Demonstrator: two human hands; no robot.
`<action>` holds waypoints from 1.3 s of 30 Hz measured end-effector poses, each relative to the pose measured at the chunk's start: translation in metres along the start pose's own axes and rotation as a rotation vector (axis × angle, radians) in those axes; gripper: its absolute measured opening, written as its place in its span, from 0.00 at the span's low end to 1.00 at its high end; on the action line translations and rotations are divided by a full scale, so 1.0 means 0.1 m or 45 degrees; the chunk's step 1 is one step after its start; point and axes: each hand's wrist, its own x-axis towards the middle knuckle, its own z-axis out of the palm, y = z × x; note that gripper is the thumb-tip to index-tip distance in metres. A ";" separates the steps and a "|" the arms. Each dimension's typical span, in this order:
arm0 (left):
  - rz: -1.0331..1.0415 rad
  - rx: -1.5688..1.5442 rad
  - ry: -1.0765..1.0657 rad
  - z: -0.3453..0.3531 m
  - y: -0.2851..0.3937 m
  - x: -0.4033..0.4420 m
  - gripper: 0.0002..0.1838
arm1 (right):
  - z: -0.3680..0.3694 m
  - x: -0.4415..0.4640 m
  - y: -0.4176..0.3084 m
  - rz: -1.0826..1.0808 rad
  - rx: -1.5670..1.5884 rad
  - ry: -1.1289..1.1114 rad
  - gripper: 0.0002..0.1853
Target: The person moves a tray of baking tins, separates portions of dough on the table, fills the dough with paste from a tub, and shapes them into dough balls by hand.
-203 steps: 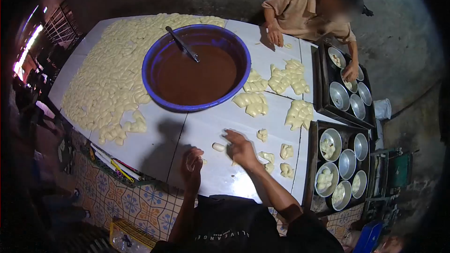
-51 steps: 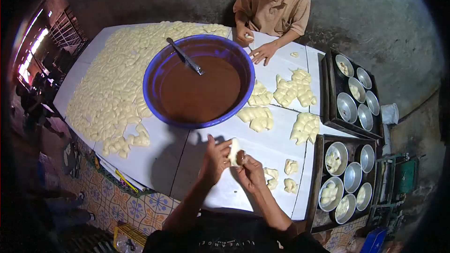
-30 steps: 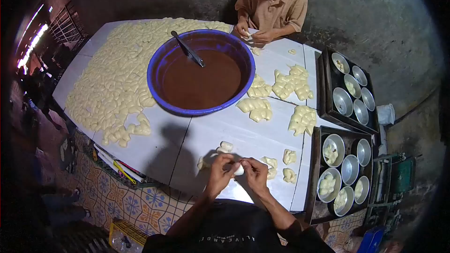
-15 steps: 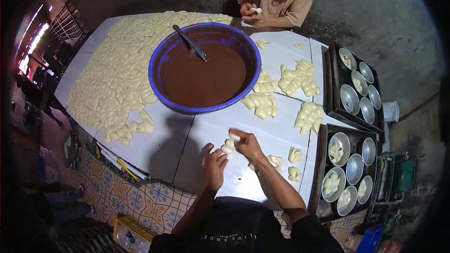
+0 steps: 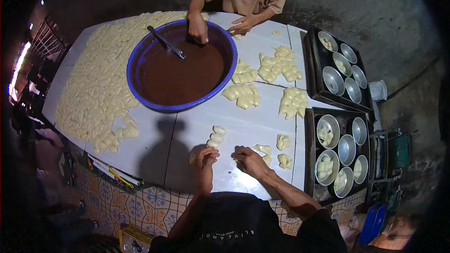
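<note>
A short row of three smooth white dough balls (image 5: 216,137) lies on the white tabletop in front of me. My left hand (image 5: 203,163) is just below the row, fingers loosely bent and apart, with the fingertips close to the lowest ball; whether they touch it I cannot tell. To the right, my right hand (image 5: 252,161) rests low over the table with its fingers bent together; what they hold, if anything, is hidden. Close beside that hand sits a pale dough piece (image 5: 264,152), and two small dough lumps (image 5: 284,151) lie farther right.
A blue basin (image 5: 136,91) of brown liquid, with a utensil (image 5: 164,40) in it, stands mid-table. Massed dough pieces (image 5: 93,84) cover the left side. Black trays (image 5: 310,154) with round tins (image 5: 347,150) stand at right. Across the table, a co-worker's hand (image 5: 198,29) reaches into the basin.
My hands have come away from the dough balls, which now lie in a row. My right hand moved down, apart from them. The co-worker's hand has moved into the basin. The view shifted.
</note>
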 end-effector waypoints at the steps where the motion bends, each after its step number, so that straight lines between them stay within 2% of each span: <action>1: 0.011 -0.002 -0.010 0.02 -0.01 0.01 0.12 | 0.00 0.01 -0.04 0.008 0.180 0.066 0.19; 3: 0.074 0.137 -0.133 -0.03 -0.04 -0.01 0.15 | -0.25 0.09 -0.38 0.305 0.637 0.214 0.17; 5: 0.099 0.097 -0.174 0.06 0.18 -0.05 0.16 | -0.34 0.10 -0.51 0.126 0.971 0.481 0.18; 6: 0.289 0.237 -0.250 0.12 0.38 -0.10 0.17 | -0.38 0.10 -0.58 0.090 1.362 0.445 0.20; 7: 0.477 0.378 -0.327 0.16 0.48 -0.13 0.19 | -0.38 0.10 -0.61 0.077 1.364 0.443 0.20; 9: 0.576 0.433 -0.377 0.20 0.45 -0.12 0.17 | -0.32 0.07 -0.69 0.363 1.486 0.362 0.21; 10: 0.502 0.407 -0.353 0.22 0.42 -0.13 0.17 | -0.29 0.07 -0.85 0.400 1.426 0.524 0.21; 11: 0.424 0.378 -0.327 0.23 0.37 -0.16 0.17 | -0.20 0.08 -0.84 0.262 1.199 0.654 0.16; 12: 0.429 0.375 -0.322 0.24 0.29 -0.19 0.17 | -0.19 0.08 -0.83 0.200 0.992 0.650 0.13; 13: 0.306 0.239 -0.224 0.26 0.23 -0.22 0.15 | -0.19 0.08 -0.82 0.142 0.786 0.644 0.10; 14: 0.180 0.106 -0.128 0.25 0.17 -0.23 0.13 | -0.17 0.11 -0.80 0.175 0.820 0.641 0.08; 15: 0.182 0.107 -0.127 0.25 0.19 -0.23 0.13 | -0.21 0.14 -0.78 0.173 0.821 0.641 0.08; 17: 0.428 0.323 -0.206 0.27 0.25 -0.21 0.10 | -0.33 0.22 -0.74 -0.070 0.804 0.734 0.19; 18: 0.211 0.244 -0.300 0.26 0.23 -0.21 0.11 | -0.38 0.25 -0.82 -0.194 0.788 0.581 0.23; 19: 0.207 0.244 -0.289 0.25 0.17 -0.21 0.11 | -0.41 0.26 -0.91 -0.315 0.772 0.429 0.26; 20: -0.157 -0.473 -0.366 0.25 0.09 -0.19 0.16 | -0.24 0.28 -0.78 -0.354 0.936 0.391 0.28; 21: -0.521 -1.193 -0.432 0.30 0.12 -0.14 0.22 | -0.26 0.33 -0.73 -0.330 0.767 0.352 0.30; 22: -0.523 -0.877 -0.416 0.35 0.17 -0.17 0.41 | -0.30 0.33 -0.68 -0.287 0.817 0.293 0.34; 23: -0.513 -0.882 -0.412 0.35 0.20 -0.11 0.41 | -0.35 0.33 -0.64 -0.243 0.870 0.233 0.39; 25: -0.551 -1.417 -1.033 0.31 0.36 0.13 0.62 | -0.34 0.38 -0.50 -0.148 1.303 0.158 0.52; 26: -0.515 -1.277 -1.154 0.31 0.48 0.27 0.70 | -0.36 0.34 -0.49 -0.061 1.534 0.025 0.63; 27: -0.473 -1.135 -1.270 0.34 0.67 0.44 0.77 | -0.24 0.33 -0.26 -0.002 1.549 -0.091 0.67; 28: -0.325 -0.872 -1.279 0.32 0.72 0.72 0.76 | -0.24 0.38 -0.26 -0.023 1.461 -0.007 0.68; 29: -0.201 -0.547 -1.049 0.16 0.61 1.12 0.64 | -0.24 0.44 -0.26 -0.042 1.374 0.078 0.70; 30: 0.051 -0.432 -0.784 0.21 0.64 1.46 0.50 | -0.27 0.50 -0.33 -0.095 1.507 0.173 0.68; 31: 0.113 0.020 -0.593 0.23 1.05 1.73 0.43 | -0.27 0.55 -0.34 -0.110 1.504 0.165 0.68; 32: 0.230 0.403 -0.442 0.32 1.28 1.88 0.43 | -0.26 0.56 -0.33 -0.069 1.507 0.218 0.67; 34: 0.336 0.915 -0.387 0.08 0.61 2.65 0.41 | -0.23 0.58 -0.37 -0.016 1.477 0.292 0.65; 35: 0.386 1.165 -0.353 -0.03 0.29 3.02 0.41 | -0.17 0.57 -0.28 -0.096 1.595 0.222 0.60; 39: 0.296 1.413 -0.474 0.17 1.11 2.30 0.37 | 0.03 0.54 -0.12 -0.082 1.662 0.268 0.53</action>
